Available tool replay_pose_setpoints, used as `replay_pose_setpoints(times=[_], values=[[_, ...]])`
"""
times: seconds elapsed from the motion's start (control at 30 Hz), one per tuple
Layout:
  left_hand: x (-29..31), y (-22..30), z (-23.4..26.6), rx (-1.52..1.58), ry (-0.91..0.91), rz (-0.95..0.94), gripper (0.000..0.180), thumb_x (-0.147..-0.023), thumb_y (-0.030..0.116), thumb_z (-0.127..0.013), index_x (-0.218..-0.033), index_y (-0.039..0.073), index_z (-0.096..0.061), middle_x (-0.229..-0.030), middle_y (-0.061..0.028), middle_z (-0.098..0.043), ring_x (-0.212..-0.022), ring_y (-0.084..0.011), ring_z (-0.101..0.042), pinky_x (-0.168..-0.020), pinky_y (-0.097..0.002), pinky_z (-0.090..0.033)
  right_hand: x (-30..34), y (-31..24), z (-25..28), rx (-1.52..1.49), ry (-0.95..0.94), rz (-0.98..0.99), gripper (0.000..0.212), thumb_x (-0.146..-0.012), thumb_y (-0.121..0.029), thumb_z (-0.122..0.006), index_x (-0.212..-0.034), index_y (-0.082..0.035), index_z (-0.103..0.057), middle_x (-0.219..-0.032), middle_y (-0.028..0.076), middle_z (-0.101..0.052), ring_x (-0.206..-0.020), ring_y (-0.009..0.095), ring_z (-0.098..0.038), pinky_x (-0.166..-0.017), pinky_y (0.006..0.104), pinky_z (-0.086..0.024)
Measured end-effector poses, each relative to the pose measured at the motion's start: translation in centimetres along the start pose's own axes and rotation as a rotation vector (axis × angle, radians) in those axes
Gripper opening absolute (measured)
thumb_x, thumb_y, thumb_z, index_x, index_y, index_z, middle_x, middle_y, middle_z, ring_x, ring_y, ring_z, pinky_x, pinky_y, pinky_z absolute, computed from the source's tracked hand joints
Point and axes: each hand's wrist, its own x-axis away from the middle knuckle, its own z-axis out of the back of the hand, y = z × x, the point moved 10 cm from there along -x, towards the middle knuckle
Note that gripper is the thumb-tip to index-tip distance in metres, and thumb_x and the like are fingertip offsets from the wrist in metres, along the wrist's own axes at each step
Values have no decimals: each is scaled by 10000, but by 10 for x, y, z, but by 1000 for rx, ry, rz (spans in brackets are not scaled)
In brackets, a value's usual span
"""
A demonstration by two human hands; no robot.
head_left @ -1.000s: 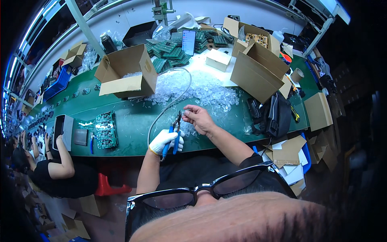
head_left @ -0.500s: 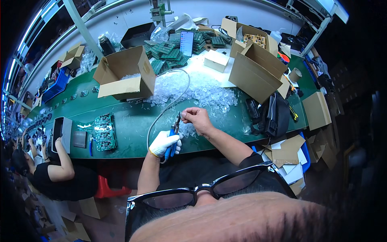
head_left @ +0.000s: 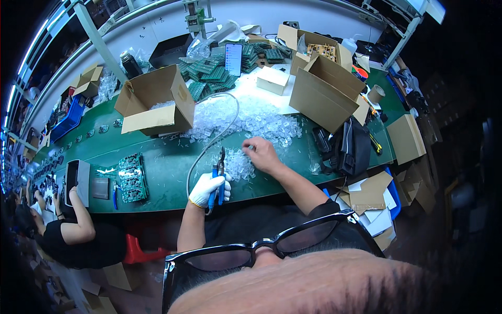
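Your gloved left hand (head_left: 207, 189) wraps the blue-handled nippers (head_left: 221, 167), tips toward twelve o'clock, probably keeping them clear of your fist; at its two o'clock sits the small clear-plastic pile (head_left: 238, 168), seemingly for easy reach; your bare right hand (head_left: 262, 156) curls at its edge, pinch impossible to tell.

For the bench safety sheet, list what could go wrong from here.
1. The blue-handled cutters in the gloved left hand could nip the bare right hand nearby.
2. The grey hose curving down to the left hand might snag.
3. The small heap of clear pieces beside the right hand might scatter if brushed.
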Motion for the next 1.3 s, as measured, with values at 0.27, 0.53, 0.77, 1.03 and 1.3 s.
replay_pose_setpoints(times=[0.27, 0.53, 0.77, 1.03, 1.3], values=[[1, 2, -3, 7, -10, 14, 482, -979, 318, -771, -1247, -70, -669, -909, -111, -725, -770, -215, -728, -703, -399, -647, -24, 33, 21, 512, -28, 56, 180, -925, -71, -707, -1087, -100, -780, -1077, 131, -685, -940, 386, -713, -836, 496, -579], [-1, 0, 0, 4, -18, 4, 502, -978, 324, -774, -1262, -76, -664, -928, -117, -733, -778, -220, -732, -716, -404, -654, -24, 19, 26, 380, 65, 144, 108, -969, -76, -669, -1061, -51, -721, -1060, 141, -675, -968, 378, -702, -855, 482, -573], [-1, -1, 1, 1, -32, 29, 533, -970, 342, -784, -1275, -76, -655, -947, -123, -737, -806, -227, -741, -747, -417, -658, -24, 13, 26, 81, 128, 86, 127, -959, -33, -677, -1082, 0, -677, -991, 144, -710, -900, 295, -721, -814, 413, -576], [-9, -12, 0, -1, -84, 97, 527, -960, 358, -797, -1276, -42, -662, -970, -130, -747, -804, -233, -751, -767, -429, -662, -7, 11, -40, -868, -169, -254, 173, -999, -14, -695, -1170, 4, -702, -1050, 66, -724, -906, 152, -714, -821, 314, -603], [-10, -14, 2, 17, -96, 87, 572, -959, 366, -798, -1307, -65, -654, -984, -139, -749, -840, -239, -756, -785, -439, -666, -2, 23, -59, -944, -224, -452, 234, -1031, -34, -673, -1259, 10, -699, -1167, 78, -727, -994, 177, -714, -875, 335, -599]])
